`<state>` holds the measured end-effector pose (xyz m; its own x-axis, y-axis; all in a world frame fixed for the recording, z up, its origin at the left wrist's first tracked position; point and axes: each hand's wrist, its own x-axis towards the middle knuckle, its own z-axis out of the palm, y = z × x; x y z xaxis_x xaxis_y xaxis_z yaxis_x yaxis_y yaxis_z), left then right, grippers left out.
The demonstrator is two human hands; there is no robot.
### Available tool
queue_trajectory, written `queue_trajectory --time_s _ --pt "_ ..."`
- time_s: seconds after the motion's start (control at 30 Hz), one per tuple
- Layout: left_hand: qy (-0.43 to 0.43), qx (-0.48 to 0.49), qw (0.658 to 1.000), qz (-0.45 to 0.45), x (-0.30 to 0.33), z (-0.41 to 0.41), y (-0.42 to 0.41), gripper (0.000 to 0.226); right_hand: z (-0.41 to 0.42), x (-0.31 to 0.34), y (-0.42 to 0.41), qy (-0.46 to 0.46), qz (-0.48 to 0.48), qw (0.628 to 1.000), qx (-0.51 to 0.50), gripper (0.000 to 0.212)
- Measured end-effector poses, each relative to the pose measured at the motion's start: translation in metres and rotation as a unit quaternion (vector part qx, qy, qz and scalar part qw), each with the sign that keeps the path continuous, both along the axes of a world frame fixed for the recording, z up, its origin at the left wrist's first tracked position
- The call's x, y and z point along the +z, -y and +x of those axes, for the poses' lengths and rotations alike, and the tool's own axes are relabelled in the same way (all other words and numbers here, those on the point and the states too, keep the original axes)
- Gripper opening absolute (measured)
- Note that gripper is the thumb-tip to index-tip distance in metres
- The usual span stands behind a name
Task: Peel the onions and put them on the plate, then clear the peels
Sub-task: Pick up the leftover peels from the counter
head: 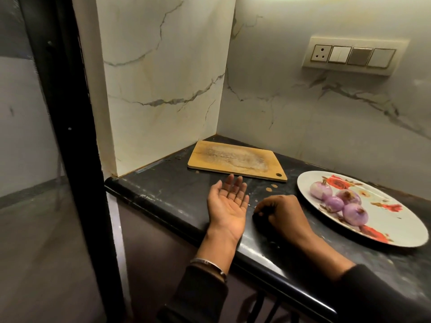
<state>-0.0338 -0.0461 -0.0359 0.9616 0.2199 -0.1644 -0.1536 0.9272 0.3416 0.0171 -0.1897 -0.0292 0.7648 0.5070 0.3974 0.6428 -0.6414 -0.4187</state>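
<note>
Several peeled purple onions (339,202) lie together on a white plate (401,227) with red flower prints, at the right of the black counter (168,183). A few peel scraps sit on the plate around them. My left hand (229,203) lies palm up at the counter's front edge, fingers straight and holding nothing. My right hand (283,212) is just to its right, palm down, its fingers curled with the tips on the counter. I see nothing held in it. Tiny peel bits (271,188) lie on the counter beyond the hands.
A wooden cutting board (238,159) lies flat in the back corner against the marble walls. A switch panel (354,55) is on the right wall. The counter ends at a rounded front edge, with a dark door frame (70,136) to the left.
</note>
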Motion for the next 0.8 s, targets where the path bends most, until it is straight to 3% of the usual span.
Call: queue_trajectory --time_s 0.1,0.2,0.27,0.37,0.43,0.47,0.6,0.7,0.8 --pt "0.002 0.004 1.000 -0.001 0.001 0.002 0.002 0.036 0.009 0.006 -0.007 -0.122 0.068 0.988 -0.067 0.029" --pt "-0.016 0.011 1.000 0.006 0.004 0.006 0.006 0.036 0.007 0.022 -0.012 -0.297 0.264 0.915 -0.062 0.023" --pt "-0.016 0.000 1.000 0.006 0.006 0.011 0.011 0.038 -0.003 0.032 -0.022 -0.299 0.294 0.908 -0.025 0.021" --pt "0.007 -0.002 0.999 -0.044 0.009 0.015 0.018 0.042 -0.025 0.034 -0.039 -0.102 0.118 0.988 -0.007 0.023" --pt "0.007 0.016 0.998 -0.062 0.010 0.019 0.020 0.044 -0.036 0.031 -0.045 0.014 0.003 1.000 0.023 0.029" --pt "0.003 0.025 0.997 -0.067 0.010 0.020 0.018 0.046 -0.040 0.033 -0.045 0.030 -0.046 0.998 0.038 0.034" --pt "-0.008 0.041 0.997 -0.060 0.002 0.027 0.013 0.056 -0.048 0.048 -0.038 0.009 -0.191 0.977 0.093 0.056" --pt "0.016 0.033 0.999 -0.023 0.000 0.030 0.016 0.056 -0.049 0.048 -0.034 -0.096 -0.141 0.978 0.122 0.047" --pt "0.053 0.018 0.997 0.046 -0.021 0.026 0.014 0.051 -0.045 0.039 -0.035 -0.181 -0.074 0.973 0.123 0.053"
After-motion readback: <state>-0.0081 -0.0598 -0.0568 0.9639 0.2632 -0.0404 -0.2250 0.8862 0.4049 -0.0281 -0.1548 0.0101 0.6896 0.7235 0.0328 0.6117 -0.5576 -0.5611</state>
